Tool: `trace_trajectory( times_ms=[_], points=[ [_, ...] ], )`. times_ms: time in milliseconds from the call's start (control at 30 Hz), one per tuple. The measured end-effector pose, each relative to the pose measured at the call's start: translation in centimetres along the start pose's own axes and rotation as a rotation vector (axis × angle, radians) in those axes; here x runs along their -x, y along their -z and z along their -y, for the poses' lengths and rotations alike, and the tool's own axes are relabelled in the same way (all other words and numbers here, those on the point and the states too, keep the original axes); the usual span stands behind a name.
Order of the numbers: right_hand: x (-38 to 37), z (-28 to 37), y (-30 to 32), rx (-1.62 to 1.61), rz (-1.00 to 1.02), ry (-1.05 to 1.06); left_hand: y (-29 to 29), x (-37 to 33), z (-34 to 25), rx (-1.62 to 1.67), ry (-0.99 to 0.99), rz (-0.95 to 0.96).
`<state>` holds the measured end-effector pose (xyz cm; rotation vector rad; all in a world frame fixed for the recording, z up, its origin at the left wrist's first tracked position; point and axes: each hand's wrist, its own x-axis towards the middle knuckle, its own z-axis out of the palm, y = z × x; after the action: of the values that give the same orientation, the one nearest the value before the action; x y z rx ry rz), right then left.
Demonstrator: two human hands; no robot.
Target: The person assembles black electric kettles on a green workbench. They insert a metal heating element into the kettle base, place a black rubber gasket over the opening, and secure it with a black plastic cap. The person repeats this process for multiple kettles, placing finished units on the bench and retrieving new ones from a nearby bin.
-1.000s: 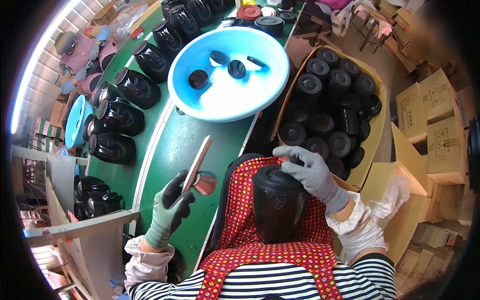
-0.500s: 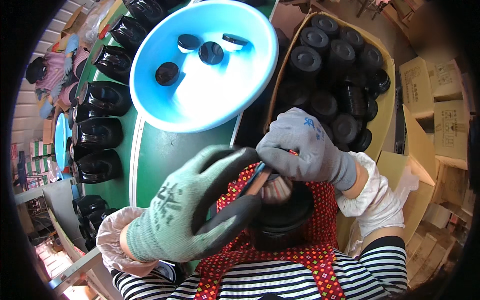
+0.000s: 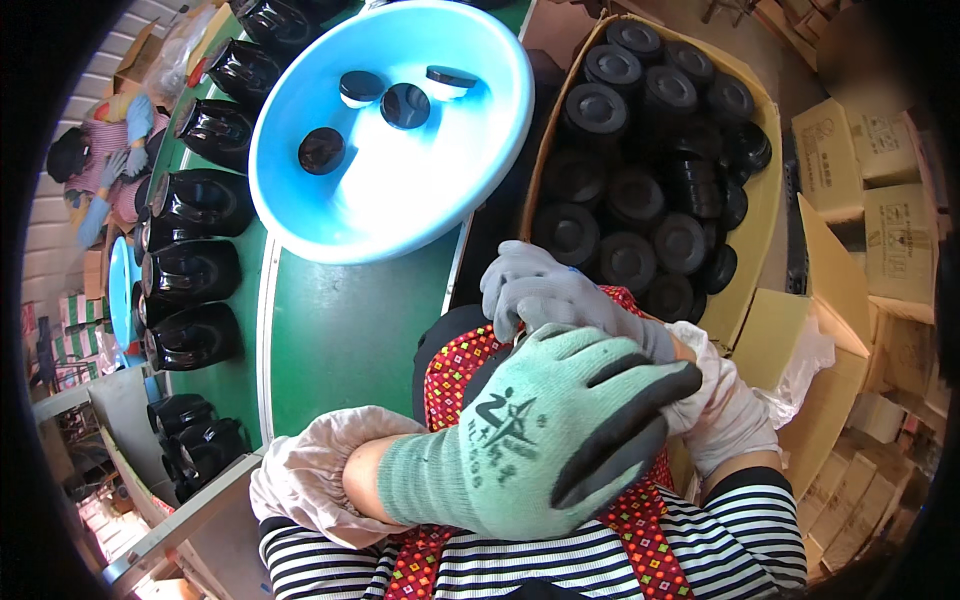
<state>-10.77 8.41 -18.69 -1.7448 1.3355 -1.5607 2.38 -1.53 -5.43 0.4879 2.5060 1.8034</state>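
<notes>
My left hand (image 3: 540,430), in a green glove with black coating, lies across the front of my right wrist, its fingers stretched out to the right. Behind it my right hand (image 3: 545,290), in a grey glove, has its fingers curled closed; what they hold is hidden. Under the hands a dark edge shows against my red patterned apron (image 3: 465,375). Whatever rests on my lap is mostly covered by the left glove. A large open carton (image 3: 760,250) full of black round lids (image 3: 570,235) stands just beyond my right hand.
A blue basin (image 3: 390,235) holding several black-topped lids rests on the green worktable (image 3: 340,330). Glossy black rounded vessels (image 3: 195,270) line the table's left side. Brown boxes (image 3: 900,240) stack at the right. At the far left another person (image 3: 110,150) in gloves is working.
My left hand has swung right and across my right wrist. My right hand has shifted slightly left and down. The striped piece and black round object between them are now hidden.
</notes>
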Motion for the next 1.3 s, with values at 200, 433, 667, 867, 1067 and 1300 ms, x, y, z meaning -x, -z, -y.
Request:
trace_trajectory(
  times_ms=[200, 433, 667, 867, 1067, 1300],
  points=[
    [1.2, 4.6, 0.1, 0.508, -0.030, -0.033, 3.4, 3.1, 3.0, 0.408, -0.171, 0.080],
    [0.7, 2.1, 1.1, 0.310, 0.032, -0.004, 3.7, 2.5, 0.8, 0.246, 0.034, -0.008],
    [0.8, 3.2, -0.3, 0.160, 0.009, -0.142, 2.5, 0.7, -3.8, -0.598, 0.369, 0.259],
    [0.5, 5.0, 0.3, 0.537, 0.003, -0.082, 4.2, 2.2, -1.3, -0.595, 0.537, 0.309],
    [-0.8, 11.6, 0.7, 0.732, 0.147, -0.366, 8.1, 5.5, 8.2, -0.354, 0.241, 0.422],
    [-1.3, 12.5, 4.3, 0.715, 0.402, -0.276, 7.2, 3.5, 8.7, -0.670, 0.004, 0.265]
  ],
)
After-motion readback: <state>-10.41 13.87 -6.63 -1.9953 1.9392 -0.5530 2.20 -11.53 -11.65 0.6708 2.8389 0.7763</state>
